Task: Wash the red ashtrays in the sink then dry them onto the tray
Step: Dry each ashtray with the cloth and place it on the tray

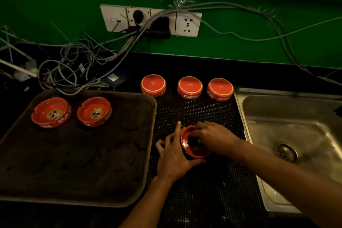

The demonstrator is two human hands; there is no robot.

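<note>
The left hand holds a red ashtray by its side, tipped up on the black bumpy mat. Its thumb curls under the rim and its pointer finger sticks up straight. The right hand comes from the sink side and has its fingers down inside the ashtray. Something dark sits under those fingers, but it is too dim to tell what it is or if the hand grips it.

Past the hands, farther back on the mat, three more red ashtrays sit upside down in a row. To the left of the left hand is a big brown tray. Two red ashtrays sit right side up at its far end. To the right of the right hand is the metal sink, with its round drain.
</note>
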